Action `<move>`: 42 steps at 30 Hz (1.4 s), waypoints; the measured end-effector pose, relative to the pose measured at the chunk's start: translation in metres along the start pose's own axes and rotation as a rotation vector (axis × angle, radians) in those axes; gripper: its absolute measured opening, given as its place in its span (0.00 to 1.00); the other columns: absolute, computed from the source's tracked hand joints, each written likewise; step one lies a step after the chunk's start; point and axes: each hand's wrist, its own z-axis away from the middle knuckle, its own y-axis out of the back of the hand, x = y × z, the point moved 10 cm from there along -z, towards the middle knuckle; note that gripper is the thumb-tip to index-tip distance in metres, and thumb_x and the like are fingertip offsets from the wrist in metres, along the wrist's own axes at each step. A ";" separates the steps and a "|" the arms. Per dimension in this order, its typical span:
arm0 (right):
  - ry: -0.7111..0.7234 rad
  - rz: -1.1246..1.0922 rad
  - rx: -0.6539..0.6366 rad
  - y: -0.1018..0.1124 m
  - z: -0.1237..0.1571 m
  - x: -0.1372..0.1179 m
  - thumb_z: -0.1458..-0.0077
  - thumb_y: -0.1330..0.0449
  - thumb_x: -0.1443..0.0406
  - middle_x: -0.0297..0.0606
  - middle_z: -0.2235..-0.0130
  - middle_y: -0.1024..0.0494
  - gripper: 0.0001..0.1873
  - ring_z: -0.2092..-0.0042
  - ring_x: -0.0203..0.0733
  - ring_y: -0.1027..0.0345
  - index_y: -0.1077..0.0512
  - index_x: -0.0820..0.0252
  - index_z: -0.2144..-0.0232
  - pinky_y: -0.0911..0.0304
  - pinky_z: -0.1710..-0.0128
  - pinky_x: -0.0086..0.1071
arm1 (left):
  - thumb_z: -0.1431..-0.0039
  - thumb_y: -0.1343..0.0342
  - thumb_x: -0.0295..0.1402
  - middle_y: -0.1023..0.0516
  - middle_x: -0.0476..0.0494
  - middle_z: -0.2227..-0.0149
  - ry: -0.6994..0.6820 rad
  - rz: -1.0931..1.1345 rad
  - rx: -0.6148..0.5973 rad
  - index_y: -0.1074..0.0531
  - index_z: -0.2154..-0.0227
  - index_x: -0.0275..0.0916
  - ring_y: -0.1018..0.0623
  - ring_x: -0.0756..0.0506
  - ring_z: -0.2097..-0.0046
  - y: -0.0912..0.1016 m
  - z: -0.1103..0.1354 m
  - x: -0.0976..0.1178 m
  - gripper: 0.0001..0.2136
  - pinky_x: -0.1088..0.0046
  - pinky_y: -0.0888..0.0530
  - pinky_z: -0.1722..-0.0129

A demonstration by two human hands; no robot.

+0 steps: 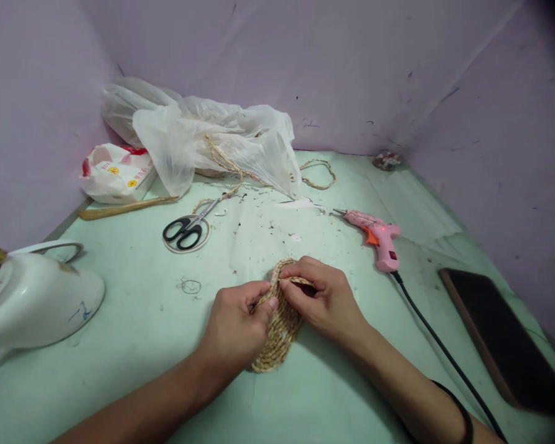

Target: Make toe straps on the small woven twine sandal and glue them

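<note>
A small oval piece woven from coiled straw rope stands on edge on the green table, between my two hands. My left hand is closed on its left side, thumb and fingers pinching the rim. My right hand is closed on the top right rim, pressing the rope end onto the coil. Both wrists rest low over the table near its front middle.
A pink glue gun with a lit red lamp lies to the right, its black cord trailing toward me. Black scissors, a clear plastic bag with rope, a white vessel and a dark phone lie around.
</note>
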 end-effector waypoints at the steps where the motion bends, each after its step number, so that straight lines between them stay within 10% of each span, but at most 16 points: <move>1: -0.001 -0.008 -0.004 0.000 0.000 0.000 0.53 0.45 0.71 0.34 0.74 0.28 0.07 0.76 0.32 0.37 0.27 0.59 0.73 0.42 0.77 0.26 | 0.49 0.50 0.31 0.28 0.51 0.76 0.000 0.010 -0.003 0.28 0.75 0.38 0.28 0.48 0.70 0.000 0.000 0.001 0.07 0.74 0.32 0.69; 9: -0.118 -0.092 0.001 0.003 0.008 0.011 0.52 0.44 0.68 0.34 0.75 0.27 0.05 0.73 0.36 0.34 0.27 0.59 0.74 0.40 0.75 0.28 | 0.53 0.49 0.31 0.33 0.54 0.83 0.370 0.480 -0.014 0.30 0.71 0.35 0.34 0.53 0.83 -0.001 -0.003 -0.019 0.06 0.77 0.37 0.83; 15: -0.277 -0.279 -0.068 -0.002 0.026 0.014 0.51 0.43 0.64 0.32 0.78 0.30 0.05 0.76 0.35 0.37 0.29 0.59 0.76 0.40 0.77 0.25 | 0.54 0.47 0.31 0.30 0.52 0.82 0.169 0.461 0.003 0.29 0.74 0.39 0.32 0.52 0.81 0.000 0.014 0.005 0.04 0.77 0.34 0.80; 42: -0.092 -0.409 -0.103 0.001 0.041 -0.018 0.60 0.44 0.71 0.34 0.84 0.30 0.04 0.81 0.31 0.39 0.31 0.62 0.83 0.44 0.81 0.23 | 0.62 0.42 0.28 0.28 0.51 0.88 0.459 0.674 -0.252 0.31 0.85 0.35 0.31 0.54 0.84 -0.031 0.041 -0.017 0.05 0.79 0.35 0.82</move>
